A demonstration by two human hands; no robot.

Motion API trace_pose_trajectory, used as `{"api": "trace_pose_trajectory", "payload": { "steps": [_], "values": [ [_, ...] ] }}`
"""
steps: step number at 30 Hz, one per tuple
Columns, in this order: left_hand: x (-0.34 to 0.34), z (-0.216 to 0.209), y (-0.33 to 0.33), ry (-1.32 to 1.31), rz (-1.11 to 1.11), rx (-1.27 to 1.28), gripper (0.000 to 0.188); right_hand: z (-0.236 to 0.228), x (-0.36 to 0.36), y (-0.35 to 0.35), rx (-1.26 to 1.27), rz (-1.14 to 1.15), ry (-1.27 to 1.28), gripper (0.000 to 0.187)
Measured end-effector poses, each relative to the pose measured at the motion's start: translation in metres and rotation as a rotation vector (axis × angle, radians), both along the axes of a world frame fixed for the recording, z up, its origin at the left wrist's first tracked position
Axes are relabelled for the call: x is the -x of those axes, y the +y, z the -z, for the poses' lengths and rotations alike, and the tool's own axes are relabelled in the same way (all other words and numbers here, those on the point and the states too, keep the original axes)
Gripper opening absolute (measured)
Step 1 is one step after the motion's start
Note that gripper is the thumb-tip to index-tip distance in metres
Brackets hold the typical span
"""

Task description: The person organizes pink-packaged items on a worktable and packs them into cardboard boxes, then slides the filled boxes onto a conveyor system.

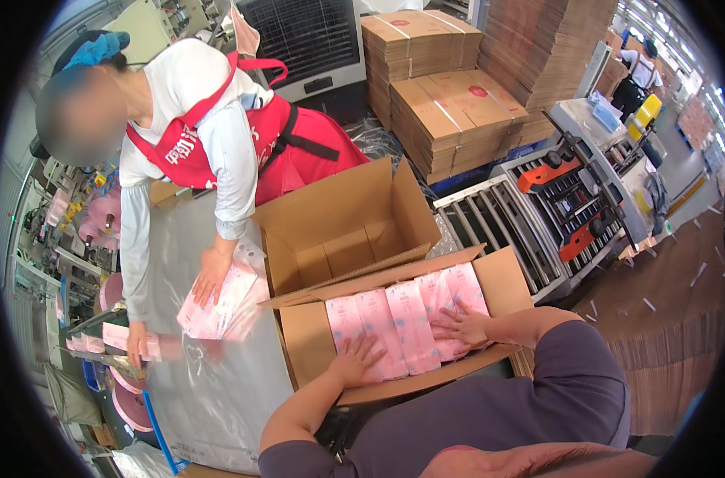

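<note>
Directly before me stands an open cardboard box (pixel 305 341), its flaps folded out. Several flat pink packs (pixel 408 328) with pale blue print stand side by side in a row inside it. My left hand (pixel 356 361) lies with fingers spread on the packs at the left end of the row. On the packs toward the right end rests my right hand (pixel 462 327), its fingers apart. Neither hand grips anything. Beyond this box is a second open carton (pixel 342 251), with its bottom showing.
At the left, a co-worker in a red apron (pixel 219 147) leans over a grey table (pixel 219 390), one hand on loose pink packs (pixel 223 307). Bundled flat cartons (pixel 450 119) stand behind. A roller conveyor (pixel 502 227) runs at the right, beside stacked cardboard (pixel 665 358).
</note>
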State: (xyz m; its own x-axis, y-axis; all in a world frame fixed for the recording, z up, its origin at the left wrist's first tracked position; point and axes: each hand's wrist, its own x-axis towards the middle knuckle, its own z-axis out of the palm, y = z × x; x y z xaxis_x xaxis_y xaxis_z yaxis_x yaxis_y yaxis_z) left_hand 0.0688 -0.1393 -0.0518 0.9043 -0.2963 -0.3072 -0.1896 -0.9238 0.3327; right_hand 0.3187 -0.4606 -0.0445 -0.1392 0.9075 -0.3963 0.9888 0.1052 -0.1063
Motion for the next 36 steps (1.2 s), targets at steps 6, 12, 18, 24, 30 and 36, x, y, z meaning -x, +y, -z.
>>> {"api": "trace_pose_trajectory", "payload": {
  "steps": [6,12,18,24,30,36],
  "values": [
    [0.043,0.012,0.034,-0.313,-0.711,0.067,0.099,-0.047,-0.055,-0.031,-0.414,0.924,0.117,0.079],
    [0.047,0.112,0.002,-0.139,-0.984,0.404,0.104,-0.017,-0.088,-0.108,-0.461,1.769,0.007,0.061],
    [0.048,0.022,0.046,-0.028,-1.472,0.401,0.102,-0.063,-0.077,-0.124,-0.343,1.489,-0.052,0.051],
    [0.003,-0.04,-0.037,0.249,-0.309,0.674,0.091,0.057,-0.021,-0.031,-0.181,1.144,0.292,0.079],
    [-0.07,-0.047,-0.026,0.092,-0.503,-0.144,0.103,-0.059,-0.027,0.042,-0.083,0.962,0.453,0.065],
    [-0.036,0.037,-0.036,-0.156,-1.082,0.69,0.127,-0.073,-0.044,0.029,-0.784,0.885,-0.23,0.059]
  ]
}}
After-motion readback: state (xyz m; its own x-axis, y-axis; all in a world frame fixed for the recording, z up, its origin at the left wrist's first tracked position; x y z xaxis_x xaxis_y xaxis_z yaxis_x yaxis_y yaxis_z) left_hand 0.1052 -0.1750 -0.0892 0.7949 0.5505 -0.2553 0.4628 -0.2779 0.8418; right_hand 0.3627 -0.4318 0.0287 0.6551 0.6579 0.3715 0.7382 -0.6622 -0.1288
